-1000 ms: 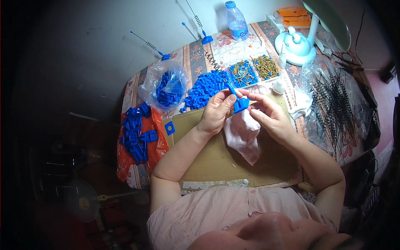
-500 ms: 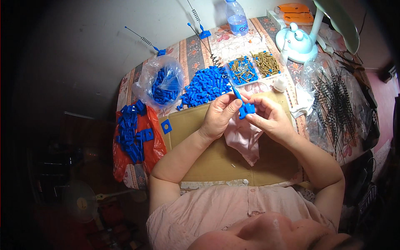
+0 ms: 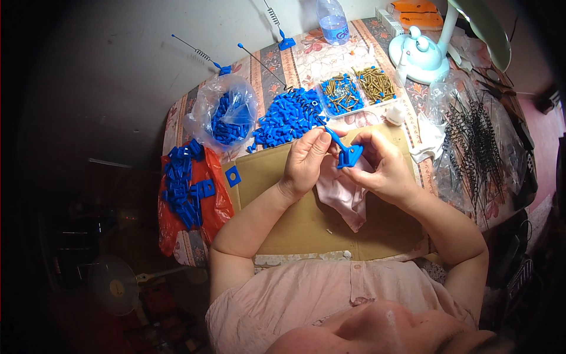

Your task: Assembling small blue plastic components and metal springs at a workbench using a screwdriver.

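Observation:
Both hands meet over a brown cardboard sheet [image 3: 277,177] on the table. My left hand [image 3: 306,159] pinches the thin blue stem of a blue plastic part [image 3: 345,150]. My right hand [image 3: 380,165] grips the same part at its wider square base. A pink cloth [image 3: 345,197] lies on the cardboard just under the hands. A pile of small blue plastic pieces [image 3: 289,115] sits right behind my left hand.
A clear bag of blue pieces [image 3: 227,115] and an orange bag of blue square brackets [image 3: 188,189] lie at the left. A tray of brass screws [image 3: 354,91], a water bottle [image 3: 333,20], a pale blue lamp base [image 3: 415,50] and black wire rods [image 3: 477,147] stand behind and right.
Both hands have shifted slightly while turning the blue part; its stem now points up and left between the fingertips.

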`<action>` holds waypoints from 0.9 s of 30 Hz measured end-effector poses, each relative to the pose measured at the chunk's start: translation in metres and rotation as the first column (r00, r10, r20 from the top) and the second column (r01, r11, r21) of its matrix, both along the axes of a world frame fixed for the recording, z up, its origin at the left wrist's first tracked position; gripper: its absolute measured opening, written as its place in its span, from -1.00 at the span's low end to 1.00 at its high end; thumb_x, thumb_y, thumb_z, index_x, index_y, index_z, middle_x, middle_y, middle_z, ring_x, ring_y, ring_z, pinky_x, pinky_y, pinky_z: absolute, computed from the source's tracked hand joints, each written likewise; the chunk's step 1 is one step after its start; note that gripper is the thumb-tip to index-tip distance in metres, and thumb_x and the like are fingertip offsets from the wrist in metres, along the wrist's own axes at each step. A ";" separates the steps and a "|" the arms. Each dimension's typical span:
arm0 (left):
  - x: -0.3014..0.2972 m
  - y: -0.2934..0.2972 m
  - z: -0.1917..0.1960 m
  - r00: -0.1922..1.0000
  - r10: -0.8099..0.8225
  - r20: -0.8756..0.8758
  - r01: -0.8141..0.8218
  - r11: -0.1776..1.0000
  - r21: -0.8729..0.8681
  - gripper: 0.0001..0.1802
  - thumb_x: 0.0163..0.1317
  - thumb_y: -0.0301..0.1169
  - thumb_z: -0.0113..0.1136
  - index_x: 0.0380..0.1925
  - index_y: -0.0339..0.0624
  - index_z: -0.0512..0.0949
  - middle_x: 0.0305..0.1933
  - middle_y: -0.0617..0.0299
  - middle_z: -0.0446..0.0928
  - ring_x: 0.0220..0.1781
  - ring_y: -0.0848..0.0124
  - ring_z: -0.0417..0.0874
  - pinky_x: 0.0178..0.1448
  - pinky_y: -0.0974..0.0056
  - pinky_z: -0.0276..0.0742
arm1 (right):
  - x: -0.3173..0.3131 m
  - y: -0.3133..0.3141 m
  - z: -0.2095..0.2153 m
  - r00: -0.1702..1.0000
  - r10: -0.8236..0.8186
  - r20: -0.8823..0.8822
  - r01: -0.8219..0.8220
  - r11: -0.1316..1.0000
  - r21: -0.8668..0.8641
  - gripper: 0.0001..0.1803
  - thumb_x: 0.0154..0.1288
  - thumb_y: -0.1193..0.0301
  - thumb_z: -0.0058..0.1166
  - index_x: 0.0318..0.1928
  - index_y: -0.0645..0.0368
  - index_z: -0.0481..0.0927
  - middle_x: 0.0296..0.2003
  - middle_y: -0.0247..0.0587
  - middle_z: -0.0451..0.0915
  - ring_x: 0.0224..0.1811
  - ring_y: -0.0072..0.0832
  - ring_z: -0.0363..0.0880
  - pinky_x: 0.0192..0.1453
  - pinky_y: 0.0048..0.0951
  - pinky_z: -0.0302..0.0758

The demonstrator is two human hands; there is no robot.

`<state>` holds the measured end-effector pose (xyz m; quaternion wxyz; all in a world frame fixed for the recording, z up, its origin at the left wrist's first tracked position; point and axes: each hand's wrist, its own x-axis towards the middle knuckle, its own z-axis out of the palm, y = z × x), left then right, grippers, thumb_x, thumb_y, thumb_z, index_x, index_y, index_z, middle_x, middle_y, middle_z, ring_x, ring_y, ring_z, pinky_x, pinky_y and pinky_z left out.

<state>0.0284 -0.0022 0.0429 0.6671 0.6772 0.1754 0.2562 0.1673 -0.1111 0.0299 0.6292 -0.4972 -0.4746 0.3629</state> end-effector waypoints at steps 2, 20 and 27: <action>0.000 -0.001 0.000 0.999 -0.027 0.041 0.029 0.998 -0.056 -0.64 0.37 -0.25 -0.22 -0.10 -0.32 0.43 -0.28 0.33 0.47 -0.27 0.66 0.42 -0.12 0.54 0.37 | 0.000 0.000 0.001 0.999 -0.020 0.028 0.019 0.999 0.037 -0.60 -0.06 0.47 0.23 -0.18 0.28 0.40 -0.35 -0.18 0.52 -0.27 -0.53 0.51 -0.16 -0.52 0.44; -0.001 0.001 -0.007 0.985 0.021 0.171 -0.008 0.997 -0.081 -0.71 0.34 -0.34 -0.15 -0.11 -0.35 0.38 -0.25 0.22 0.46 -0.26 0.51 0.50 -0.11 0.42 0.45 | 0.008 -0.010 0.020 0.856 -0.110 0.505 0.088 0.994 0.067 -0.55 -0.13 0.34 0.27 -0.20 0.20 0.41 -0.32 -0.08 0.51 -0.30 -0.24 0.55 -0.25 -0.37 0.47; -0.002 0.003 -0.008 0.986 0.031 0.165 -0.015 0.995 -0.094 -0.69 0.33 -0.36 -0.13 -0.07 -0.39 0.38 -0.24 0.21 0.47 -0.26 0.51 0.51 -0.10 0.42 0.44 | 0.006 -0.004 0.014 0.901 -0.152 0.406 0.116 0.987 0.112 -0.54 -0.10 0.31 0.28 -0.16 0.22 0.44 -0.31 -0.11 0.51 -0.25 -0.25 0.52 -0.16 -0.37 0.44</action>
